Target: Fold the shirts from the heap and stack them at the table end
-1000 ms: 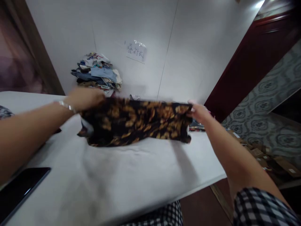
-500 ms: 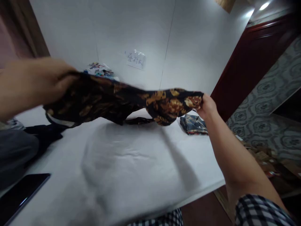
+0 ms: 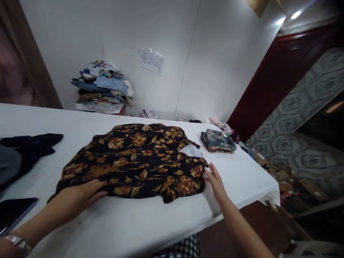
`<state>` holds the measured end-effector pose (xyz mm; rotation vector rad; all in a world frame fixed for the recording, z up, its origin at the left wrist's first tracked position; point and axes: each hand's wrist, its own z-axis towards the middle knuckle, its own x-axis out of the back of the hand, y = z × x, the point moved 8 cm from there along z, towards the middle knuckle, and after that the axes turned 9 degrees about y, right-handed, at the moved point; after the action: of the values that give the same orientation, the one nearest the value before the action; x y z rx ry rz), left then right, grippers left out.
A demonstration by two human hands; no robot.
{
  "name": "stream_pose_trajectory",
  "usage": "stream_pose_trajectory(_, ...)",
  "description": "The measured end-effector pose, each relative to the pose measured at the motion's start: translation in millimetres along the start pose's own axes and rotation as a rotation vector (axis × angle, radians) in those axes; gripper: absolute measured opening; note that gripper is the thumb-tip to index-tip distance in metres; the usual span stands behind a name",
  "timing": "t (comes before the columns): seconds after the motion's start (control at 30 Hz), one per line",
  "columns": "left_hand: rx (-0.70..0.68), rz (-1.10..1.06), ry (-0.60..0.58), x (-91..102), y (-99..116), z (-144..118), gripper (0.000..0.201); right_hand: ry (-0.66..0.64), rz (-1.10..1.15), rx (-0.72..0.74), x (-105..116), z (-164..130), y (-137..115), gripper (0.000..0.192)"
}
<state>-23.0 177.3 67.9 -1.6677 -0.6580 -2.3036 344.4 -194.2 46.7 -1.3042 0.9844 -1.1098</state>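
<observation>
A black shirt with brown and gold flowers (image 3: 134,157) lies spread out on the white-covered table (image 3: 129,222), its collar end to the right. My left hand (image 3: 83,193) rests on the near left edge of the shirt, with fingers stretched over the cloth. At the collar end, my right hand (image 3: 216,179) touches the shirt's right edge, its fingers extended and apart. A folded plaid shirt (image 3: 218,139) lies just beyond my right hand, on top of other folded cloth.
Piled clothes (image 3: 104,87) stand at the back left against the white wall. Dark garments (image 3: 34,147) and a phone (image 3: 17,213) lie at the left. More cloth (image 3: 220,123) sits along the far right edge. Cardboard boxes (image 3: 290,179) are beyond the table at right.
The flowered shirt, held stretched in the air between both hands before, now lies flat on the table. Both hands have come down and toward me, and their grip has loosened.
</observation>
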Motion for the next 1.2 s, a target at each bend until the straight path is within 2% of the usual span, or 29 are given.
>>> stream_pose_trajectory(0.07, 0.061, 0.048, -0.051, -5.8, -3, -12, 0.046, 0.019, -0.117, 0.054, 7, -17, 17, 0.082)
stream_pose_trajectory(0.17, 0.104, 0.114, -0.106, -10.2, -2, -23, 0.068, -0.099, -0.280, 0.174, -3, -40, 28, 0.084)
stream_pose_trajectory(0.27, 0.111, 0.138, -0.086, -11.7, 1, -23, 0.060, -0.217, -0.357, 0.303, -23, -53, 20, 0.071)
stream_pose_trajectory(0.33, 0.116, 0.142, -0.077, -12.7, 1, -20, 0.052, -0.210, -0.277, 0.309, -31, -49, 6, 0.059)
stream_pose_trajectory(0.43, 0.172, 0.151, -0.043, -2.1, -1, -12, 0.049, -0.155, -0.026, 0.212, -36, -32, -27, 0.054)
stream_pose_trajectory(0.5, 0.240, 0.171, 0.037, 19.6, -1, -2, 0.049, -0.149, 0.155, 0.106, -40, -18, -51, 0.052)
stream_pose_trajectory(0.57, 0.315, 0.198, 0.103, 45.8, 0, 11, 0.049, -0.210, 0.304, -0.026, -48, -6, -72, 0.047)
stream_pose_trajectory(0.63, 0.372, 0.240, 0.106, 66.7, 3, 26, 0.048, -0.329, 0.375, -0.175, -62, 5, -85, 0.044)
stream_pose_trajectory(0.7, 0.366, 0.318, 0.137, 81.9, 16, 43, 0.047, -0.390, 0.397, -0.272, -76, 17, -89, 0.044)
stream_pose_trajectory(0.77, 0.296, 0.383, 0.263, 90.1, 42, 55, 0.045, -0.363, 0.396, -0.274, -87, 30, -86, 0.052)
stream_pose_trajectory(0.83, 0.194, 0.329, 0.342, 77.8, 79, 57, 0.043, -0.294, 0.319, -0.192, -95, 40, -77, 0.063)
stream_pose_trajectory(0.87, 0.143, 0.245, 0.319, 61.8, 99, 56, 0.042, -0.262, 0.246, -0.136, -97, 42, -70, 0.068)
stream_pose_trajectory(0.93, 0.012, -0.009, 0.109, 12.7, 142, 48, 0.038, -0.208, 0.093, -0.014, -97, 40, -53, 0.070)
stream_pose_trajectory(1.0, 0.016, -0.173, -0.056, -29.4, 171, 37, 0.037, -0.180, -0.020, 0.121, -89, 34, -36, 0.061)
stream_pose_trajectory(1.03, 0.025, -0.211, -0.095, -43.8, 182, 35, 0.036, -0.185, -0.082, 0.194, -84, 30, -29, 0.055)
stream_pose_trajectory(1.1, 0.038, -0.220, -0.116, -59.9, 196, 36, 0.036, -0.195, -0.264, 0.366, -71, 23, -18, 0.045)
stream_pose_trajectory(1.2, 0.016, -0.211, -0.112, -66.1, 212, 52, 0.036, -0.177, -0.603, 0.600, -54, 18, -11, 0.045)
